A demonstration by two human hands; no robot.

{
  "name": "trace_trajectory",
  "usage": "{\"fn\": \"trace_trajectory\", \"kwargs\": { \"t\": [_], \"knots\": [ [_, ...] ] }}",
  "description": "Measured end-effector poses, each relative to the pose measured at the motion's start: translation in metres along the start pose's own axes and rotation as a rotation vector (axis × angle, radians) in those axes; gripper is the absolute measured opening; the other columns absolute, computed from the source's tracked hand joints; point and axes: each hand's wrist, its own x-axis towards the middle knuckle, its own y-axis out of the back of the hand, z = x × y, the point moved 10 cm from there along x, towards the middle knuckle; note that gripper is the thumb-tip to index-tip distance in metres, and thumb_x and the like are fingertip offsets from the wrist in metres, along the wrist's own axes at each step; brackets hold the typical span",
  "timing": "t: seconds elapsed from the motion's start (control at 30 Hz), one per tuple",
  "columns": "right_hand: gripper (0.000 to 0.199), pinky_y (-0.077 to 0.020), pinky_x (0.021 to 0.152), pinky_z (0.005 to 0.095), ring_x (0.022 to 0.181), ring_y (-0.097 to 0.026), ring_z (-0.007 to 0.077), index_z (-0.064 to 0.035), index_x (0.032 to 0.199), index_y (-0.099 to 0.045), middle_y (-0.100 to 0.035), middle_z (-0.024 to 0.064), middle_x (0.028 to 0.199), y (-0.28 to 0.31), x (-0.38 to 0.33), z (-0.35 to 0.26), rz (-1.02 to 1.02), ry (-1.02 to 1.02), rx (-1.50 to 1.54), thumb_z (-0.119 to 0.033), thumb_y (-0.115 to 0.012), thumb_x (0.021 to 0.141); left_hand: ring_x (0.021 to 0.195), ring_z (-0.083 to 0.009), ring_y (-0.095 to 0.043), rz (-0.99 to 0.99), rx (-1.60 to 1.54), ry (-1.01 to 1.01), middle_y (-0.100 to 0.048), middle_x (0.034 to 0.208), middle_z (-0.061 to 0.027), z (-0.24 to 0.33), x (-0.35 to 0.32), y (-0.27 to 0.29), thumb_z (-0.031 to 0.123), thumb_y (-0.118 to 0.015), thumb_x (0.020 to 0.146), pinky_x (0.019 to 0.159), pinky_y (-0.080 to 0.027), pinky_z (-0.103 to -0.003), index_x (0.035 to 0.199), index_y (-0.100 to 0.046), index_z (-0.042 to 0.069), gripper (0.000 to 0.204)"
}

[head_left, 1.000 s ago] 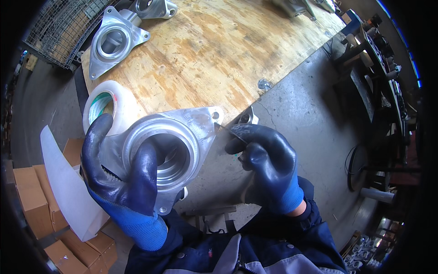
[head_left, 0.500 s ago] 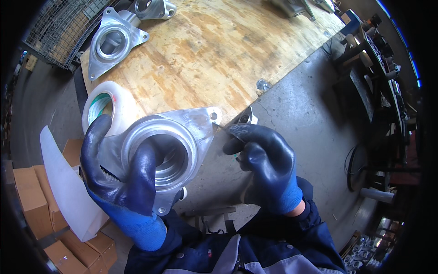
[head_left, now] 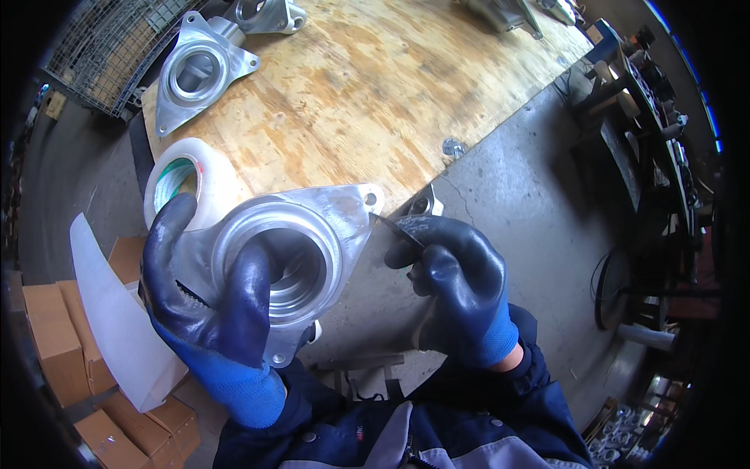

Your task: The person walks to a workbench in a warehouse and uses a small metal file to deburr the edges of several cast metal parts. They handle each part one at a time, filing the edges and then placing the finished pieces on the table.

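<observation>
Left hand (head_left: 203,316): is gripping the triangular metal casting (head_left: 316,215) by the plywood table (head_left: 351,102)'s near edge.
Right hand (head_left: 462,281): is pinching a thin dark tool (head_left: 404,232) at its right corner.
Floor (head_left: 539,227): is stretching rightward, smooth gray.

A translucent white tape roll (head_left: 216,181) sits at the left edge of the brown-streaked plywood tabletop (head_left: 351,94); a grey wire-mesh cage (head_left: 109,66) stands left of the tabletop.

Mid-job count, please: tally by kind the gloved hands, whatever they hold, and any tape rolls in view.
Gloved hands: 2 (left hand, right hand)
Flanged metal part, held: 1
Thin dark tool, held: 1
Tape roll: 1
Total: 5
</observation>
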Motion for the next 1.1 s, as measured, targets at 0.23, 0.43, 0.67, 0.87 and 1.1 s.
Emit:
{"fn": "trace_trajectory", "kwargs": {
  "t": [0.23,0.43,0.67,0.87,1.1],
  "knots": [
    [0.029,-0.0561,0.075,0.0267,0.087,-0.068,0.0125,-0.0016,0.132,-0.066,-0.075,0.0118,0.107,-0.004,-0.004,0.003,-0.022,-0.073,0.039,-0.016,-0.056,0.109,0.125,-0.0315,-0.061,-0.034,0.077,-0.014,-0.064,0.134,-0.0187,0.003,-0.001,0.001,0.024,-0.081,0.084,0.111,-0.048,-0.044,0.138,-0.06,-0.003,0.063],
    [0.03,-0.0578,0.079,0.033,0.09,-0.072,0.0193,-0.0014,0.128,-0.069,-0.075,0.0125,0.104,-0.009,-0.001,-0.023,-0.007,0.158,-0.184,0.002,-0.059,0.1,0.125,-0.0322,-0.062,-0.043,0.04,-0.02,-0.064,0.135,-0.0189,-0.001,-0.001,0.002,0.028,-0.082,0.085,0.109,-0.049,-0.046,0.139,-0.06,-0.002,0.066],
    [0.034,-0.059,0.077,0.036,0.086,-0.073,0.0255,0.0042,0.124,-0.07,-0.076,0.0168,0.108,-0.018,0.0,-0.042,-0.026,0.492,-0.488,0.006,-0.063,0.091,0.114,-0.0326,-0.065,0.011,0.045,-0.021,-0.065,0.123,-0.0188,-0.004,0.001,0.003,0.011,-0.078,0.072,0.099,-0.055,-0.046,0.134,-0.065,0.004,0.064],
    [0.05,-0.0555,0.073,0.0414,0.078,-0.07,0.0321,-0.0023,0.125,-0.072,-0.072,0.0164,0.093,-0.028,-0.002,-0.056,-0.008,0.598,-0.658,0.005,-0.07,0.076,0.115,-0.0327,-0.065,0.014,0.028,0.024,-0.065,0.123,-0.0178,-0.006,-0.001,0.004,0.011,-0.078,0.072,0.101,-0.054,-0.046,0.133,-0.065,0.004,0.063],
    [0.047,-0.0544,0.064,0.041,0.072,-0.069,0.0316,-0.0038,0.123,-0.073,-0.07,0.014,0.089,-0.032,-0.005,-0.057,0.002,0.651,-0.779,0.002,-0.071,0.077,0.112,-0.0329,-0.066,0.012,0.052,-0.041,-0.067,0.123,-0.0177,-0.004,0.001,0.003,0.013,-0.079,0.071,0.099,-0.054,-0.046,0.132,-0.066,0.005,0.063]
  ]
}}
